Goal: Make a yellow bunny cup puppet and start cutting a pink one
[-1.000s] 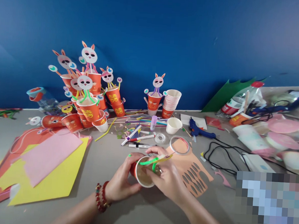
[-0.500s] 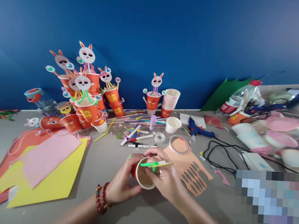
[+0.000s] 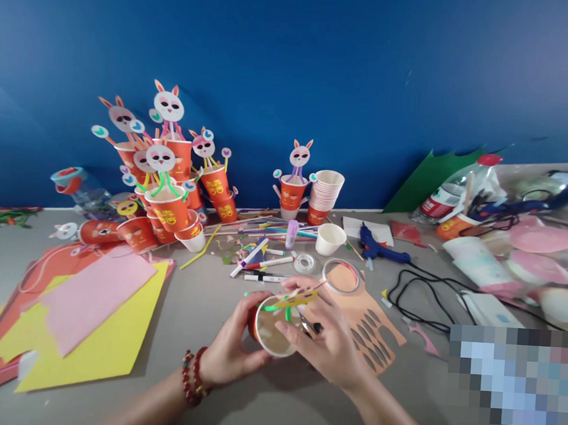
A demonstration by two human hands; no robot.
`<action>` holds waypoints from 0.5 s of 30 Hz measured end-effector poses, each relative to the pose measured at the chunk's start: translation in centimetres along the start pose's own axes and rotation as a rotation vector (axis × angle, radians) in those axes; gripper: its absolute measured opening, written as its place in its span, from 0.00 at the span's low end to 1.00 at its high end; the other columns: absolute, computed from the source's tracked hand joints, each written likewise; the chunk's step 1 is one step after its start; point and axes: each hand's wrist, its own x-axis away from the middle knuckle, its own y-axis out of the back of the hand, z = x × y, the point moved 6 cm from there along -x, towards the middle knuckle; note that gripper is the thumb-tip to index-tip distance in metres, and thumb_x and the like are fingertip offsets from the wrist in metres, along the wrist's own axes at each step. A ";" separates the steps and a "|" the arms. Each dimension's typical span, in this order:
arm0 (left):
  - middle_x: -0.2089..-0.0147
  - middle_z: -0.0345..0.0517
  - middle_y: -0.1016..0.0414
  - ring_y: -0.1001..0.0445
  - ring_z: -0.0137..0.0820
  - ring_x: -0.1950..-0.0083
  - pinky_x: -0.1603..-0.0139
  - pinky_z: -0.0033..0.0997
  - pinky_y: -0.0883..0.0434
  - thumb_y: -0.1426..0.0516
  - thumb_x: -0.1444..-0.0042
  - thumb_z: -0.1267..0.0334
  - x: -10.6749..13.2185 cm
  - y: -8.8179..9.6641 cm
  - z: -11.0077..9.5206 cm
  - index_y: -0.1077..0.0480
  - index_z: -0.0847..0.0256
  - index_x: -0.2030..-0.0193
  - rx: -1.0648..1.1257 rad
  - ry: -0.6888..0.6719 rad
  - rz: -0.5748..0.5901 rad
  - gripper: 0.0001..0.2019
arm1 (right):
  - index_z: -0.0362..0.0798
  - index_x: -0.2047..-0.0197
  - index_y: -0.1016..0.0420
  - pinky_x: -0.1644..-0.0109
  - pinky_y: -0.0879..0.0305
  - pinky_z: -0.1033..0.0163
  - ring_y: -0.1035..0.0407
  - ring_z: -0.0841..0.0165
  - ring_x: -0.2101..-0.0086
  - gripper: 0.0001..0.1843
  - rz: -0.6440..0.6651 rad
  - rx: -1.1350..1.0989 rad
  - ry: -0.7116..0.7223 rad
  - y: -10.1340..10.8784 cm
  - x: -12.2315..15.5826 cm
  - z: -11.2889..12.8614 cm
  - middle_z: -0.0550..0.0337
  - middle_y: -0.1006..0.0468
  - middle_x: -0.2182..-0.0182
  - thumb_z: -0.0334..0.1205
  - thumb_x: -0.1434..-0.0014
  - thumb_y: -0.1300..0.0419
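Observation:
My left hand [image 3: 231, 345], with a red bead bracelet on the wrist, is wrapped round a red paper cup [image 3: 268, 327] that lies tilted with its mouth toward me. My right hand [image 3: 330, 343] sits against the cup's rim, fingers curled and pinching a green pipe cleaner [image 3: 281, 306] that carries a yellow paper piece [image 3: 302, 298]. Both hands hover low over the grey table [image 3: 202, 297].
A pile of finished bunny cups [image 3: 167, 186] stands at the back left, a single bunny cup [image 3: 292, 190] and a cup stack [image 3: 324, 192] at centre. Markers [image 3: 261, 262], tape rolls [image 3: 340, 275], a blue glue gun [image 3: 375, 247] with black cord, pink and yellow paper [image 3: 89, 316], pink plates [image 3: 536, 253].
My right hand has shifted slightly, turning the green pipe cleaner and yellow piece upward on the cup's rim. The left hand keeps its hold on the cup.

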 end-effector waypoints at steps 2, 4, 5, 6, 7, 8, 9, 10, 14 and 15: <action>0.33 0.57 0.38 0.34 0.50 0.34 0.36 0.51 0.32 0.33 0.47 0.59 0.1 -0.2 0.1 0.51 0.50 0.30 0.018 0.005 0.028 0.42 | 0.51 0.55 0.22 0.45 0.29 0.55 0.26 0.57 0.51 0.10 -0.022 -0.002 0.020 0.3 0.0 0.1 0.51 0.21 0.54 0.36 0.41 0.35; 0.32 0.58 0.38 0.34 0.51 0.33 0.35 0.51 0.32 0.32 0.47 0.57 0.0 -0.3 0.0 0.51 0.50 0.29 0.026 0.006 0.051 0.44 | 0.53 0.56 0.22 0.44 0.30 0.54 0.25 0.58 0.53 0.08 -0.030 -0.009 0.027 0.2 0.1 -0.1 0.54 0.19 0.57 0.35 0.41 0.35; 0.32 0.58 0.38 0.34 0.51 0.33 0.35 0.51 0.33 0.32 0.47 0.57 0.0 -0.3 -0.1 0.51 0.50 0.29 0.025 0.007 0.057 0.44 | 0.53 0.57 0.22 0.43 0.31 0.54 0.25 0.58 0.53 0.08 -0.032 -0.017 0.024 0.1 0.1 -0.3 0.55 0.19 0.58 0.34 0.41 0.35; 0.32 0.58 0.38 0.34 0.51 0.33 0.35 0.51 0.33 0.32 0.47 0.57 0.0 -0.3 -0.2 0.51 0.50 0.29 0.024 0.007 0.058 0.44 | 0.53 0.58 0.22 0.43 0.31 0.54 0.24 0.58 0.53 0.08 -0.036 -0.025 0.020 0.0 0.2 -0.4 0.56 0.18 0.58 0.34 0.41 0.36; 0.32 0.58 0.38 0.34 0.51 0.33 0.35 0.51 0.32 0.32 0.47 0.57 -0.1 -0.3 -0.3 0.51 0.50 0.29 0.026 0.008 0.054 0.43 | 0.53 0.58 0.22 0.44 0.31 0.54 0.24 0.58 0.53 0.07 -0.041 -0.030 0.012 -0.1 0.3 -0.6 0.56 0.18 0.59 0.33 0.40 0.36; 0.32 0.58 0.38 0.34 0.50 0.33 0.35 0.50 0.32 0.32 0.47 0.58 -0.1 -0.3 -0.4 0.50 0.49 0.29 0.031 0.009 0.047 0.43 | 0.53 0.59 0.22 0.45 0.30 0.55 0.23 0.59 0.54 0.07 -0.050 -0.027 0.003 -0.1 0.4 -0.8 0.57 0.18 0.59 0.33 0.40 0.37; 0.33 0.58 0.38 0.33 0.50 0.34 0.36 0.50 0.31 0.33 0.47 0.57 -0.1 -0.3 -0.4 0.50 0.49 0.30 0.039 0.009 0.040 0.42 | 0.53 0.59 0.22 0.46 0.29 0.55 0.23 0.59 0.55 0.07 -0.061 -0.016 -0.005 -0.2 0.5 -0.9 0.57 0.17 0.60 0.33 0.40 0.37; 0.33 0.58 0.37 0.32 0.50 0.34 0.36 0.49 0.31 0.33 0.46 0.57 -0.1 -0.3 -0.5 0.50 0.49 0.30 0.047 0.006 0.032 0.42 | 0.53 0.59 0.22 0.46 0.29 0.56 0.22 0.60 0.56 0.07 -0.071 0.003 -0.015 -0.2 0.5 -1.0 0.58 0.17 0.61 0.33 0.40 0.37; 0.35 0.59 0.35 0.31 0.49 0.36 0.37 0.49 0.30 0.33 0.46 0.56 0.0 -0.2 -0.3 0.49 0.51 0.30 0.052 0.005 0.011 0.41 | 0.53 0.59 0.21 0.47 0.28 0.55 0.22 0.59 0.57 0.06 -0.089 0.066 -0.035 -0.1 0.7 -1.2 0.57 0.16 0.62 0.35 0.40 0.37; 0.36 0.59 0.35 0.30 0.50 0.36 0.38 0.49 0.30 0.33 0.46 0.55 0.0 -0.2 -0.3 0.49 0.52 0.31 0.048 0.007 0.004 0.41 | 0.53 0.59 0.21 0.46 0.28 0.54 0.22 0.57 0.56 0.05 -0.091 0.081 -0.038 -0.1 0.8 -1.3 0.56 0.16 0.61 0.35 0.40 0.37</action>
